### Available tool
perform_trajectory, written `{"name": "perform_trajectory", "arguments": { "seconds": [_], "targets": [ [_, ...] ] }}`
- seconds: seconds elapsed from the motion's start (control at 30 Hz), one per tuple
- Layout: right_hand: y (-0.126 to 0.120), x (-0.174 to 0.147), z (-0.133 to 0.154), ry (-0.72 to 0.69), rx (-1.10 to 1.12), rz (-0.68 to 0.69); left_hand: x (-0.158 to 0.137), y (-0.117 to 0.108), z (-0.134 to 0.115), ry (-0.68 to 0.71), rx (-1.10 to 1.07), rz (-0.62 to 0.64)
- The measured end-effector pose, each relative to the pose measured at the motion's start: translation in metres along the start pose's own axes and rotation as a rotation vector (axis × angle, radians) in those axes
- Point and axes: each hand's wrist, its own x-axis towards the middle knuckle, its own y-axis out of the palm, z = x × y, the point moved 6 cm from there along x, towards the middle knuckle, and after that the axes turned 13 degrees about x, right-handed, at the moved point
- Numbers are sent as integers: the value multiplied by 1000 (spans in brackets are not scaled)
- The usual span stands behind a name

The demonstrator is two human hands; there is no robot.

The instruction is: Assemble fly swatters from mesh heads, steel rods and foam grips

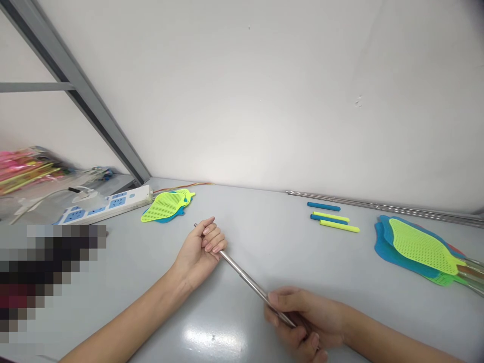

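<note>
The right hand point(321, 317) hides the rod's point(245, 277) lower end. The right edge cuts off the swatters point(423, 244) and long rods point(378, 205). Pixelation point(45, 282) masks the lower left.

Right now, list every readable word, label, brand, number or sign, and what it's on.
No readable text anywhere in view.
Bagged bundle, far left: too blurred to read any print.
Power strip: any markings too small to read.
Metal rod, short tubes, left mesh heads, right mesh heads: no lettering visible.
</note>
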Motion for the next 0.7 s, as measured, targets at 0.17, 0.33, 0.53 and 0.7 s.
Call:
{"name": "perform_trajectory", "arguments": {
  "seconds": [0.17,0.33,0.53,0.7],
  "targets": [
    [-1,0,-1,6,13,8,0,1,-1,1,1,18],
    [-3,0,-1,11,25,20,-2,3,-1,0,14,27],
    [-3,-2,-2,19,22,6,-1,3,-2,-3,23,53],
    [-4,-2,-1,12,58,-33,-3,7,-9,-16,31,108]
  ]
}}
